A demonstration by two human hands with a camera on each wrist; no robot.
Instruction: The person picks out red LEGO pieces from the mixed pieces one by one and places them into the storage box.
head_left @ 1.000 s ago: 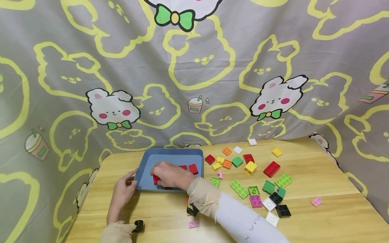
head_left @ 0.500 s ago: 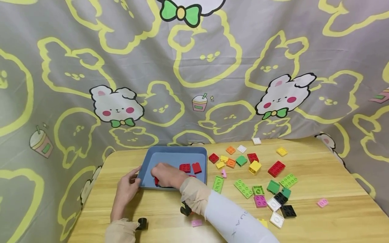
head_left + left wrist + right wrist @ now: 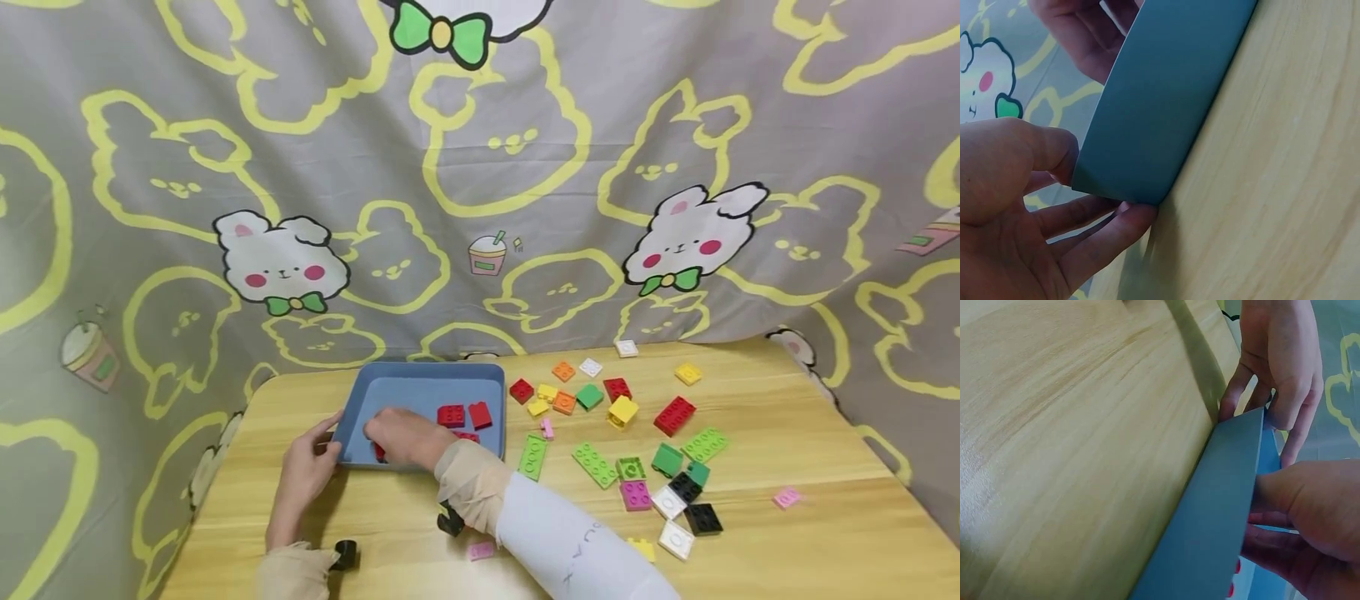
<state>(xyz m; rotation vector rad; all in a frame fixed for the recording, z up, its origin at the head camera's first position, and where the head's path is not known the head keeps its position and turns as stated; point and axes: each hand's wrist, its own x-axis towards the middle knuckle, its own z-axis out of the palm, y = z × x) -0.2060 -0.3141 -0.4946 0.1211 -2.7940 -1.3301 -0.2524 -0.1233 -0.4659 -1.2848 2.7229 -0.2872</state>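
A blue tray (image 3: 431, 372) sits on the table's left part, with red toy bricks (image 3: 452, 416) lying in its right half. At the tray's near left corner my left hand (image 3: 309, 463) grips the wall; in the left wrist view its thumb (image 3: 1057, 153) lies at the rim and its fingers (image 3: 1110, 240) against the outer side. My right hand (image 3: 408, 436) reaches down inside the tray, near the front wall, and pinches a red brick (image 3: 379, 452), mostly covered by the hand. In the right wrist view the tray wall (image 3: 1210, 506) hides the right fingertips.
Loose bricks in several colours are spread right of the tray, among them a green brick (image 3: 595, 465), a yellow brick (image 3: 622, 412), a red brick (image 3: 674, 416) and a black brick (image 3: 703, 519). A pink brick (image 3: 482, 551) lies near the right sleeve. Behind the table hangs a patterned curtain (image 3: 525, 167).
The right hand has shifted slightly left and toward the tray's front wall, uncovering more red bricks. The left hand keeps its hold on the corner. The head view has shifted a little.
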